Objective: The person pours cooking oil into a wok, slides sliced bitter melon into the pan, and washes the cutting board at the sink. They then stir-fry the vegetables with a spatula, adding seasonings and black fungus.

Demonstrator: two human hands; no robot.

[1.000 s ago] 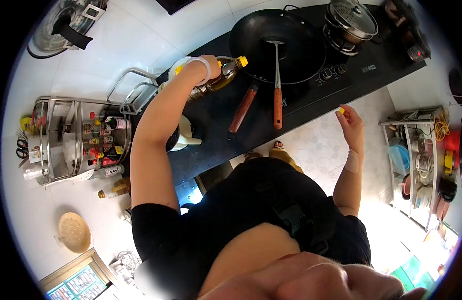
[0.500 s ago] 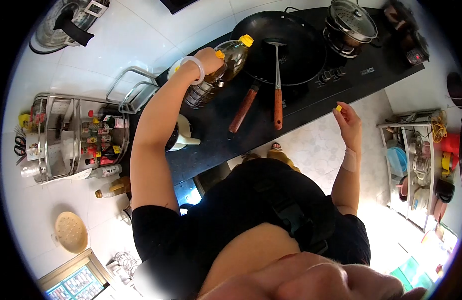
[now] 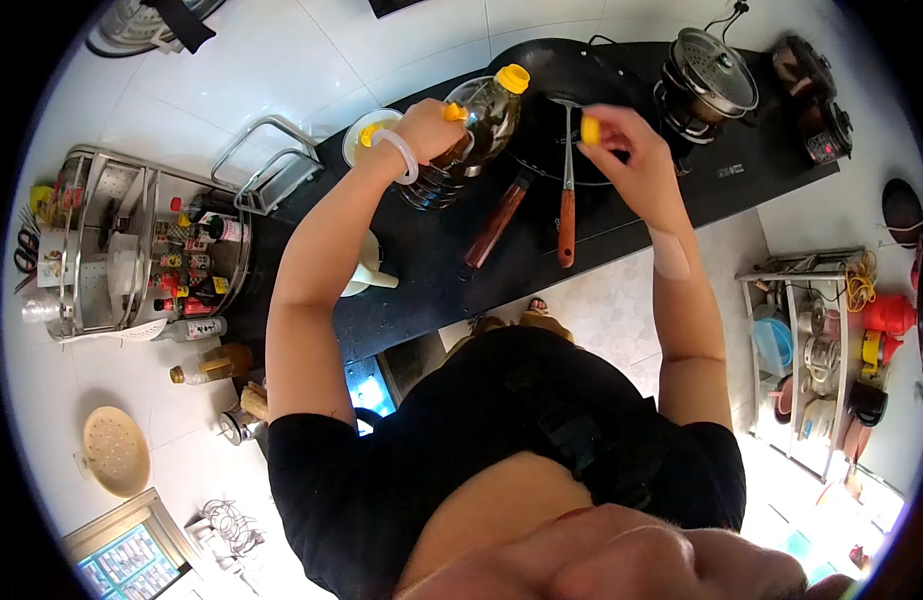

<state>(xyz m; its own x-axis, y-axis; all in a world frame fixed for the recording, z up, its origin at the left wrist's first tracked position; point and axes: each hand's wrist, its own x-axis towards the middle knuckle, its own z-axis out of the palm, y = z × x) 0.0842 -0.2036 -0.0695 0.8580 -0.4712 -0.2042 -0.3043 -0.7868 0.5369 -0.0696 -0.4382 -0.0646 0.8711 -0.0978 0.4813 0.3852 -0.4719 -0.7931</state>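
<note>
Head view: A person in a black short-sleeved top works at a kitchen counter, 2 bare arms stretched toward a black wok. To the left of the wok, the left hand, a pale bangle at its wrist, grips a large clear oil bottle; the fingers curl around its yellow handle, partly hidden from here. The bottle's yellow top leans toward the wok; whether its base touches the counter cannot be told.

Over the wok's right side, the right hand pinches 1 small yellow cap between thumb and forefinger, close by the shaft of a metal spatula. The other fingers are slightly blurred, their exact bend hard to read. The spatula's head lies in the wok, its wooden handle reaching past the near rim beside the wok's own wooden grip.

Right of the wok sits 1 lidded pot. Left of the wok, beyond the bottle, stand a metal rack and, farther off, a shelf of bottled condiments.
</note>
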